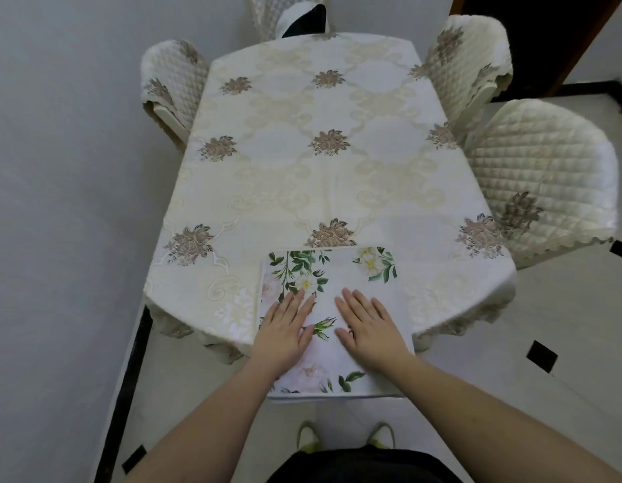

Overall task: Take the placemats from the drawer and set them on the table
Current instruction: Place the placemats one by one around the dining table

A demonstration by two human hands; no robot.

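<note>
A white placemat point(340, 273) printed with green leaves and pale flowers lies at the near edge of the table point(302, 176), its front part overhanging the edge. The table is covered by a cream cloth with brown flower motifs. My left hand point(285, 329) lies flat on the placemat's left half with its fingers straight. My right hand point(368, 329) lies flat on the right half, also with straight fingers. Both palms press down on the mat. No drawer is in view.
Quilted cream chairs stand around the table: one at the left point(170, 85), one at the far end point(285, 15), two at the right point(470, 64) point(546, 183). A grey wall runs along the left. Pale floor tiles with black insets lie to the right.
</note>
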